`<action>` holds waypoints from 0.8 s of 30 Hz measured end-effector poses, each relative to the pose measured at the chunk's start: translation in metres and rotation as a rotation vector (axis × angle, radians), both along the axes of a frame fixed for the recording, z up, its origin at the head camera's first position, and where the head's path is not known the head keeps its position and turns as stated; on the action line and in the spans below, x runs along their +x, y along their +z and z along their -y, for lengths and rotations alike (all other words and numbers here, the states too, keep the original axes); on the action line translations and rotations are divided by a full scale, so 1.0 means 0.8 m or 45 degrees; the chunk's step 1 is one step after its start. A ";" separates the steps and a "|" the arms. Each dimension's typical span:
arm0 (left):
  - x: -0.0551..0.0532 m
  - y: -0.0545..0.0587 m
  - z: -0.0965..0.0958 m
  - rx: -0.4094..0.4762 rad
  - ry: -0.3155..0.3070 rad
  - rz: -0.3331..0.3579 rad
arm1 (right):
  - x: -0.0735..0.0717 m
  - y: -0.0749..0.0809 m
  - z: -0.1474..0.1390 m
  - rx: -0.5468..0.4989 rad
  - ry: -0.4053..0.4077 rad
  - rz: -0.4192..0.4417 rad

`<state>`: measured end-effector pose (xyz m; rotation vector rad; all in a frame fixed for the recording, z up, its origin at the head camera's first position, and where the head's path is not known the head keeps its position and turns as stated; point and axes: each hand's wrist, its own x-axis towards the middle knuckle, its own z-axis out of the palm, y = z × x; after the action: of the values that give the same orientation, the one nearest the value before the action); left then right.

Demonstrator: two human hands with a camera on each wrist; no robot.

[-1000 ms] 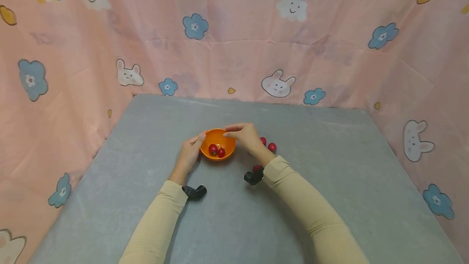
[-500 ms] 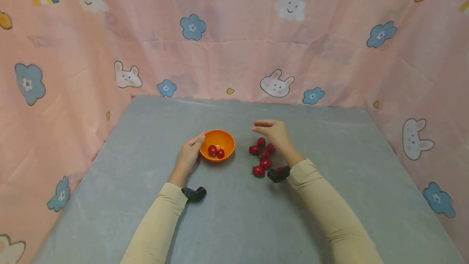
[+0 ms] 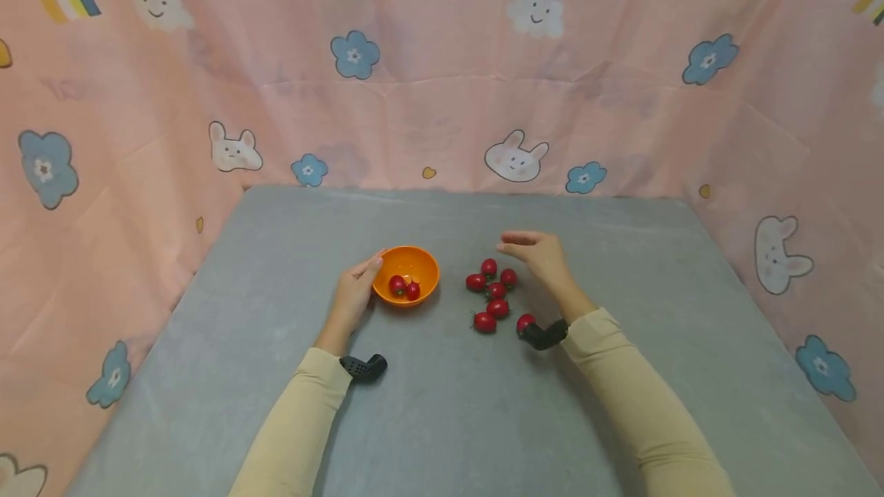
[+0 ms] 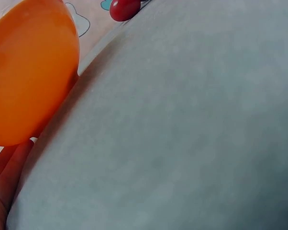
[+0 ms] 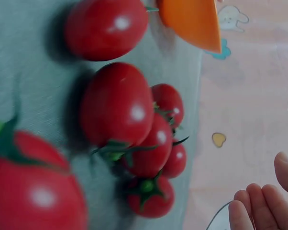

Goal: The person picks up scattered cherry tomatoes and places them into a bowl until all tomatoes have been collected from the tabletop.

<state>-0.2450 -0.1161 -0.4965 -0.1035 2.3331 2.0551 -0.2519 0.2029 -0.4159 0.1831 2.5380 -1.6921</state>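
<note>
An orange bowl [image 3: 409, 261] stands on the table with two cherry tomatoes [image 3: 397, 284] lying at its bottom. My left hand [image 3: 352, 299] holds its left side, thumb at the rim and fingers against the outer wall. In the left wrist view the fingertips [image 4: 17, 165] touch the underside of the bowl [image 4: 34, 72]. Right of the bowl lie several loose cherry tomatoes [image 3: 496, 308] with green stems. Above and to the right of them hovers my right hand [image 3: 542, 258], fingers relaxed and holding nothing. The right wrist view shows its fingers [image 5: 263, 206] apart from the tomatoes [image 5: 117, 103].
One cherry tomato [image 3: 526, 324] lies close to the black wrist camera [image 3: 545, 334] on my right arm. The grey table [image 3: 442, 420] ends at a pink patterned curtain [image 3: 414, 121] at the back and sides.
My right hand has moved from over the bowl's rim to the right, past the loose tomatoes, which now show. The left hand stays on the bowl. The head view has shifted slightly.
</note>
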 end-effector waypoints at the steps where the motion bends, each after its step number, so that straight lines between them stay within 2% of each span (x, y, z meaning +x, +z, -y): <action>1: 0.000 0.000 0.001 0.003 -0.002 -0.006 | 0.000 -0.001 -0.002 0.012 -0.003 0.002; 11: 0.000 0.000 0.003 -0.002 -0.012 0.010 | 0.007 -0.016 -0.018 0.072 -0.019 0.083; 24: 0.002 -0.001 0.001 0.002 0.004 0.015 | 0.013 -0.033 -0.028 0.054 -0.030 0.092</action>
<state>-0.2432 -0.1166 -0.4974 -0.1188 2.3262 2.0514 -0.2416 0.2251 -0.4427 0.2729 2.5303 -1.6099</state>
